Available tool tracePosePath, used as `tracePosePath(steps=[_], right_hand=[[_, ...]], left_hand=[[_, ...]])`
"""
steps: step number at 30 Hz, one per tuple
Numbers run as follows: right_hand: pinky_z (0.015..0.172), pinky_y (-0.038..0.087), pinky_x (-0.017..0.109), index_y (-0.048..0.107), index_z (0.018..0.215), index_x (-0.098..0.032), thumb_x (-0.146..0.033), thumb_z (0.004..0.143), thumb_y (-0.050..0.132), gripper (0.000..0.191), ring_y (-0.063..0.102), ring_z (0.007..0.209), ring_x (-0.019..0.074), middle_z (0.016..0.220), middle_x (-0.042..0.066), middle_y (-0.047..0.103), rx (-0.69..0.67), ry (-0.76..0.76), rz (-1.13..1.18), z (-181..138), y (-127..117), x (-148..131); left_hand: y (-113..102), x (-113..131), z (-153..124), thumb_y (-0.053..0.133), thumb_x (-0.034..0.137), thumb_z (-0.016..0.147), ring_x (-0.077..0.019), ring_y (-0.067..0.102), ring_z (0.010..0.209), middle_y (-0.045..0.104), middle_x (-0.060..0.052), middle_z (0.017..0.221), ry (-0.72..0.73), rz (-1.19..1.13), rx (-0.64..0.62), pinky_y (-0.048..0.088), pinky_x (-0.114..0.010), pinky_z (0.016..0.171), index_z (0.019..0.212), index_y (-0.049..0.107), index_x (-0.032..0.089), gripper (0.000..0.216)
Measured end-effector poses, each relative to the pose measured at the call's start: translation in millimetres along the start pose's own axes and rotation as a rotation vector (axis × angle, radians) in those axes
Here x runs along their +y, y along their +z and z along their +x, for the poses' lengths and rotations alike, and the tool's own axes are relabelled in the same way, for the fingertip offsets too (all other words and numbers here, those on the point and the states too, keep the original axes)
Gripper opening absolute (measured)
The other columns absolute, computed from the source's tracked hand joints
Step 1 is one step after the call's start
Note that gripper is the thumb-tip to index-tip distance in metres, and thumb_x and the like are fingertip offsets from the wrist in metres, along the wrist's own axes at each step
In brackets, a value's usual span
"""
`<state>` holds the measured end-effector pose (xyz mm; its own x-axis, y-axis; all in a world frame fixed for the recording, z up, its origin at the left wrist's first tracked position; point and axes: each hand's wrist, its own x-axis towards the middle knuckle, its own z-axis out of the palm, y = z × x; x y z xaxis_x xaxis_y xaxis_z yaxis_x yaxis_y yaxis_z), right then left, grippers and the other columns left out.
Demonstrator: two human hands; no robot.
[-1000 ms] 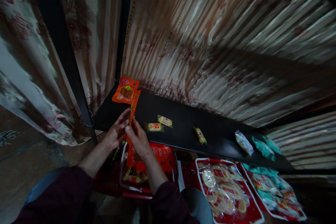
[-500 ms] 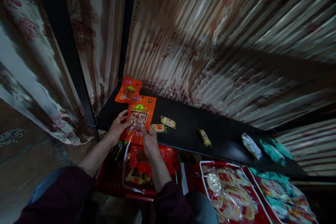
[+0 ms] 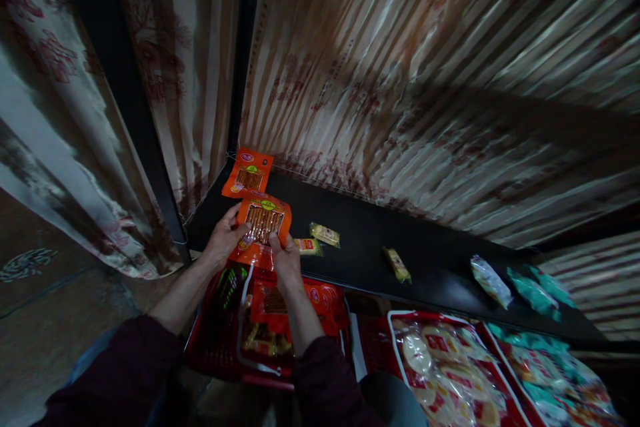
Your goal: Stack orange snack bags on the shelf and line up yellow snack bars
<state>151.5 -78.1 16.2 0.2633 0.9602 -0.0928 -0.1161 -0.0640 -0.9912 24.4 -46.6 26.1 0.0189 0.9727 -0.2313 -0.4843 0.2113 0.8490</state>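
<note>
Both arms are stretched forward, with the upper forearms covered by dark sleeves and the wrists left bare. The left forearm is angled inward, and the right forearm is tilted slightly leftward. The left hand and the right hand are held near each other without touching, each closed in a pinch, the thumbs pointed inward and the fingers partly hidden.

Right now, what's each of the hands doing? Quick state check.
Left hand: closed, holding the orange packet by its left side.
Right hand: closed, holding the same packet's right side.
</note>
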Motion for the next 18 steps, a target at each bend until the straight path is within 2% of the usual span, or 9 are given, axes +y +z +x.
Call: tracePosePath(steps=[8,13,18], right_hand=[[0.084,0.053,0.035,0.062,0.114,-0.019,-0.033,0.076,0.058,0.041,0.067,0.091,0.0194,0.104,0.003,0.072,0.007,-0.056,0.032,23.9,9.3,-9.1],[0.088,0.052,0.035,0.063,0.113,-0.018,-0.031,0.075,0.059,0.040,0.066,0.092,0.0195,0.104,0.003,0.072,0.038,-0.105,0.005,43.8,12.1,-12.3],[0.088,0.051,0.036,0.062,0.115,-0.018,-0.031,0.075,0.057,0.042,0.067,0.090,0.0193,0.104,0.004,0.071,-0.007,-0.108,-0.008,58.8,19.9,-13.3]], left_hand=[[-3.1,7.2,21.4,0.077,0.017,0.059,-0.0170,0.064,0.082,0.069,-0.002,0.091,0.013,-0.017,0.048,0.047,-0.030,0.083,0.117,0.061,0.020,0.060],[-8.5,7.9,28.7,0.076,0.020,0.059,-0.0162,0.062,0.081,0.067,-0.002,0.088,0.028,-0.012,0.011,0.044,-0.029,0.082,0.112,0.064,0.018,0.055],[-10.1,9.6,32.1,0.070,0.014,0.060,-0.0155,0.060,0.089,0.067,-0.002,0.094,0.072,-0.059,0.053,0.042,-0.027,0.086,0.110,0.064,0.021,0.051]])
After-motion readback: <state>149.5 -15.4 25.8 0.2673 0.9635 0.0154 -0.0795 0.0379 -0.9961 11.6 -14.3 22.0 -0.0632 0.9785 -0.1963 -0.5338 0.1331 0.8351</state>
